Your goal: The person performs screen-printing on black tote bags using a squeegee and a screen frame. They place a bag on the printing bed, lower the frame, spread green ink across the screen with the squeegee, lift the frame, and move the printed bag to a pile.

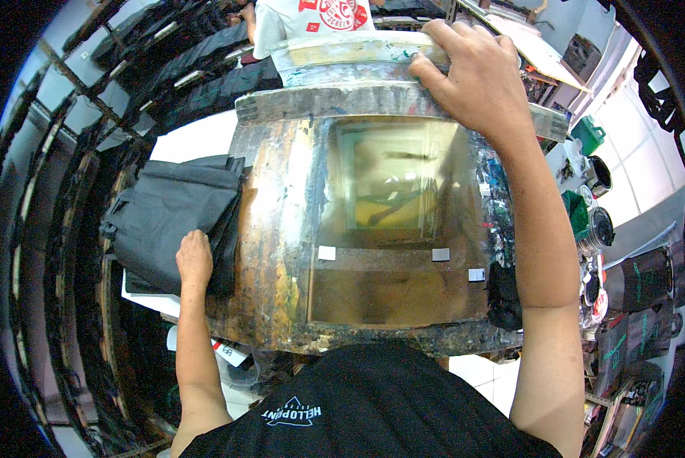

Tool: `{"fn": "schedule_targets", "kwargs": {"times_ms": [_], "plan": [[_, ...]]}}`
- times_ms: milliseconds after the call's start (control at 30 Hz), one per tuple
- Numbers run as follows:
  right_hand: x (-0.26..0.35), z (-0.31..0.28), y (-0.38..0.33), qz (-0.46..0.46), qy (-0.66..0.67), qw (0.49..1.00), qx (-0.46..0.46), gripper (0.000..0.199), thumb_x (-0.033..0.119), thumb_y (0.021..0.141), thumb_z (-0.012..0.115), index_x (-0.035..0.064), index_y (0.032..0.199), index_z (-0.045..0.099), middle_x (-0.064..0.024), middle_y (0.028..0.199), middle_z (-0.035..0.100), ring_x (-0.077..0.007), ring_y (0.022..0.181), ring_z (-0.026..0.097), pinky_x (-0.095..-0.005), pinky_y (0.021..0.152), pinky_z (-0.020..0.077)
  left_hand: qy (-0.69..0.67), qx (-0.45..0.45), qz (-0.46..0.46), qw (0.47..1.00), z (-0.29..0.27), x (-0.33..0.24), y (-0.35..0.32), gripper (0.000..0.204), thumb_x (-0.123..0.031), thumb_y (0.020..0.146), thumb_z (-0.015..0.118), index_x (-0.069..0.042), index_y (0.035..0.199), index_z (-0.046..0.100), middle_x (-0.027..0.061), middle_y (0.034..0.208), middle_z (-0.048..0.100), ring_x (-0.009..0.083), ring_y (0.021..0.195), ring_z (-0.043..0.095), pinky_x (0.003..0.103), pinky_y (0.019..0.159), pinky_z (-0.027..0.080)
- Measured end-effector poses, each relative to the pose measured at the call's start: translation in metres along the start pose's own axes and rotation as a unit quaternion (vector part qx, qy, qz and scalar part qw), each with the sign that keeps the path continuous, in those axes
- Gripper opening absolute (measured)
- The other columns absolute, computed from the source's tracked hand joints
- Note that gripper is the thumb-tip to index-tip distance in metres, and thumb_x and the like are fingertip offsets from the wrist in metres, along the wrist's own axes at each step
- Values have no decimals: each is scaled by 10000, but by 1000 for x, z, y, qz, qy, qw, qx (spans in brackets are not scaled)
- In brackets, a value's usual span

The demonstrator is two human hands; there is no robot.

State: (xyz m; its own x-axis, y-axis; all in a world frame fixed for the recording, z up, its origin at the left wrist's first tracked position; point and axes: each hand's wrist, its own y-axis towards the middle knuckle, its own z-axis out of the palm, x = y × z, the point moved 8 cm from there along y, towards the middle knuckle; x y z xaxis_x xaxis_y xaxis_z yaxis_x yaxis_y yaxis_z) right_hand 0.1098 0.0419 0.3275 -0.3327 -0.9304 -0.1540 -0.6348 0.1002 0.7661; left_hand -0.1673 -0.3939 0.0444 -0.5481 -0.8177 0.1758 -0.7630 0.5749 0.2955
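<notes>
The person stands over a paint-crusted printing screen point(392, 229) that lies flat on the surface, its translucent mesh in the middle and its wooden frame point(274, 229) smeared with old ink. The right hand point(472, 76) reaches to the far edge and rests on a long squeegee point(350, 53), fingers point(442, 42) curled over its top and closed on the blade's handle; that reach puts the tool at the far end of the mesh, seemingly where a pull toward the body would start. The left hand point(195, 259) lies palm down on a stack of dark cloth point(167, 217) just left of the frame, fingers flat and loose, gripping nothing; it seems to steady the pile so the next piece sits ready. Ink pots point(598, 229) crowd the right side. Another person in a white shirt point(312, 19) stands beyond the far edge.
</notes>
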Motion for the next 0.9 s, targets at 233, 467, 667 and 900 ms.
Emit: {"fn": "schedule_targets", "kwargs": {"times_ms": [233,467,667,900], "plan": [[0,0,-2,-5,-2,1000,-4,454,425,923,603,90,1217,691,-158,920,676,-349,946,668,-518,884,453,-53,-27,16,998,-7,-5,-3,174,-195,1011,619,-30,964,590,166,1001,654,404,995,641,526,830,536],[4,-1,-5,-7,-5,1000,-7,452,418,920,609,86,1216,689,-158,928,676,-343,955,666,-514,898,447,-131,-27,-27,991,-21,-11,3,242,-247,1015,645,-25,933,594,188,961,656,434,961,647,540,815,515],[3,-1,-5,-4,0,1000,-4,451,428,921,613,95,1217,689,-158,954,683,-344,979,666,-519,915,444,-261,2,-40,965,-36,-37,17,286,-266,1035,634,8,956,613,268,953,685,498,935,643,533,792,505],[0,1,-6,1,5,1000,4,458,437,926,608,98,1224,684,-158,956,678,-348,991,663,-525,915,442,-405,23,35,914,-55,-155,42,241,-203,1012,665,24,938,630,274,886,681,489,868,670,478,738,528]]}}
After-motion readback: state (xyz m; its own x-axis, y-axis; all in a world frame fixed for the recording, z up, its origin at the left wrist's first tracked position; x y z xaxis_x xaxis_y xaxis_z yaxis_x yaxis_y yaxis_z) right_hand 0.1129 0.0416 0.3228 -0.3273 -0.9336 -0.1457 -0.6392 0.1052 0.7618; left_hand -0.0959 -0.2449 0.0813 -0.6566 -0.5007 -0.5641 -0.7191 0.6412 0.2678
